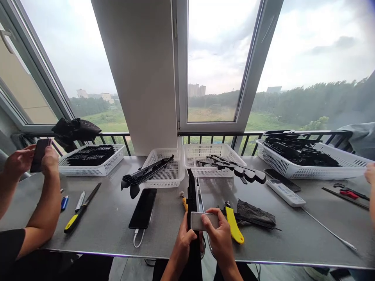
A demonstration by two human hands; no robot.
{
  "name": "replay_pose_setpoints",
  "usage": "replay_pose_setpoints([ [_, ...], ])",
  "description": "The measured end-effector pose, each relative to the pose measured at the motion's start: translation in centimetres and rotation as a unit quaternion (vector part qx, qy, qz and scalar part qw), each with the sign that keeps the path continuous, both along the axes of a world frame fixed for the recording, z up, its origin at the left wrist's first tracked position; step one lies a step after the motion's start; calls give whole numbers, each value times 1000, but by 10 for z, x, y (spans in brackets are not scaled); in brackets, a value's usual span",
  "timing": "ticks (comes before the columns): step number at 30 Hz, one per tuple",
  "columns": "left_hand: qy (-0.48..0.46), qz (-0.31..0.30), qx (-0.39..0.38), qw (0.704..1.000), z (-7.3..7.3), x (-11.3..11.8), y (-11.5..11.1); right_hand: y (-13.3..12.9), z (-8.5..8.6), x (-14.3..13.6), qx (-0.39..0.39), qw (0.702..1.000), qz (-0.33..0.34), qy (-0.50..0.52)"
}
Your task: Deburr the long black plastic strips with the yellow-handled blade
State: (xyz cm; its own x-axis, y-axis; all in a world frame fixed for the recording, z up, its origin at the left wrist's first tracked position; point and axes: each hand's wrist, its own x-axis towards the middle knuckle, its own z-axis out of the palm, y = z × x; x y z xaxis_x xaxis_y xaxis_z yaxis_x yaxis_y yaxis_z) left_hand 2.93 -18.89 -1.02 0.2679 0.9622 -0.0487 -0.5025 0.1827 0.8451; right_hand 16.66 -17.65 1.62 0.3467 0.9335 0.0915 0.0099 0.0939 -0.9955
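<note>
My left hand (184,242) is closed around a long, narrow black plastic part (191,195), which points away from me over the table edge. In my right hand (218,236) is a small light-grey rectangular block (196,221), its thumb on top. The block lies across the part, near my left fingers; whether it presses on it I cannot tell. Right of my hands lies a yellow-handled knife (235,228), beside a crumpled dark-grey piece (255,212). Partly hidden behind the part is a small yellow-handled tool (184,202).
White baskets (164,181) line the back; black parts (152,171) rest on the middle ones. A cabled smartphone (143,208) lies left, a power strip (285,193) right. At left a co-worker's hands hold a phone (38,156); another person's hand (370,173) shows at right.
</note>
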Motion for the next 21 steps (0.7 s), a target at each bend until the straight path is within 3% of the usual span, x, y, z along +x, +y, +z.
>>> replay_pose_setpoints([
  [5,44,-25,-1,999,-2,1,0,4,6,-5,11,1000,-13,1],
  [9,41,-4,-25,999,-7,2,0,6,6,-3,11,1000,13,-7],
  [11,52,-8,-16,999,-7,3,1,6,4,2,15,1000,-10,-3],
  [15,99,-26,23,994,0,8,2,6,0,15,16,997,-71,20],
  [21,164,-34,23,986,9,11,-2,15,4,10,42,997,-64,29],
])
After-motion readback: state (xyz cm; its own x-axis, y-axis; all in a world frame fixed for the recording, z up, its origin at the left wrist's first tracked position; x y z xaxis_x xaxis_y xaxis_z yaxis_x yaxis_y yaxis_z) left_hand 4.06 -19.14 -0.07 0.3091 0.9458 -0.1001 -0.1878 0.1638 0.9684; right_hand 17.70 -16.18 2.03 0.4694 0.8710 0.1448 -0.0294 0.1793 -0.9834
